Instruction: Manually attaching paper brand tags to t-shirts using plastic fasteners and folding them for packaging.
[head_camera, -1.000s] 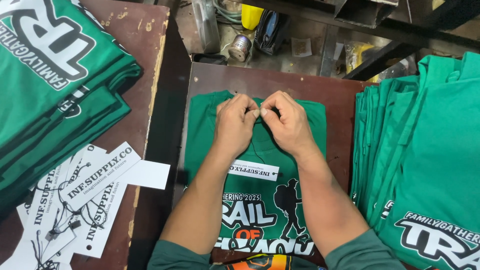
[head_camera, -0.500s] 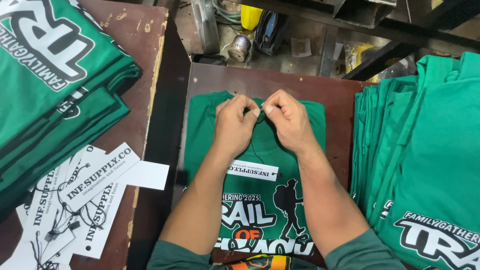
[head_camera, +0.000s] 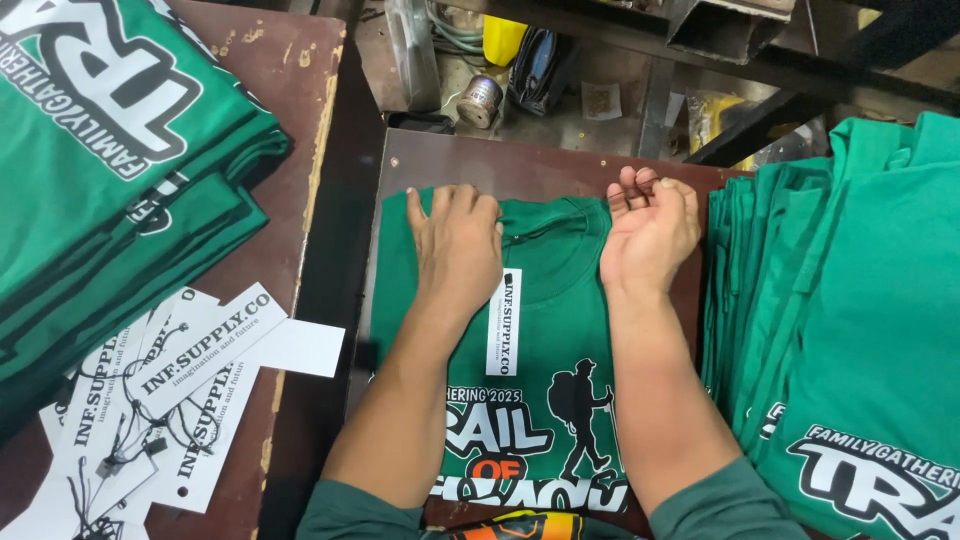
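Note:
A green printed T-shirt (head_camera: 545, 300) lies flat on a dark brown board (head_camera: 520, 160), collar away from me. A white paper hang tag (head_camera: 503, 322) rests on its chest just below the collar. My left hand (head_camera: 457, 245) lies palm down on the shirt's left shoulder, fingers together. My right hand (head_camera: 648, 232) rests on its edge at the right shoulder, palm turned inward, fingers loosely curled and holding nothing.
A stack of folded green shirts (head_camera: 110, 160) sits on the table at the left, with several white hang tags (head_camera: 180, 390) below it. Another pile of green shirts (head_camera: 850, 330) stands at the right. A yellow container (head_camera: 503, 38) and a metal can (head_camera: 480, 100) lie beyond the board.
Both hands were pinched together at the collar. They have since moved apart to the two shoulders, and the tag now lies free on the chest.

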